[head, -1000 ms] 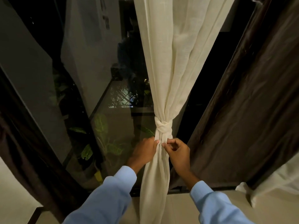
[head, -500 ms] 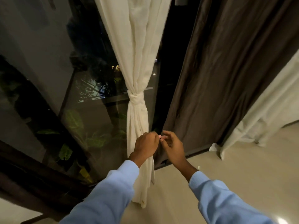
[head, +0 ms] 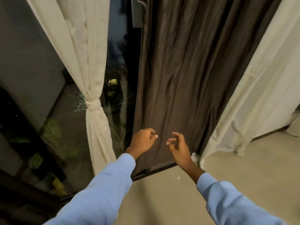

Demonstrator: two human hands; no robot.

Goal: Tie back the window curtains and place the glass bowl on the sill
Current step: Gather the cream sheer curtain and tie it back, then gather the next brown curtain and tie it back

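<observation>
A cream curtain (head: 84,65) hangs at the left, gathered by a knot (head: 93,105) of its own cloth. A dark brown curtain (head: 183,75) hangs loose in the middle, reaching the floor track. Another cream curtain (head: 259,95) hangs untied at the right. My left hand (head: 142,140) and my right hand (head: 177,144) hover in front of the brown curtain's lower part, a small gap between them. Both are empty, fingers loosely curled and apart. I cannot tell whether they touch the cloth. No glass bowl is in view.
Dark window glass (head: 32,75) fills the left, with plants (head: 52,129) behind it. A black floor track (head: 155,169) runs along the beige floor (head: 170,200). A small white scrap (head: 178,177) lies on the floor near the track.
My hands let go of the tied cream curtain and moved right, in front of the brown curtain. The view swung right, and the hands have parted.
</observation>
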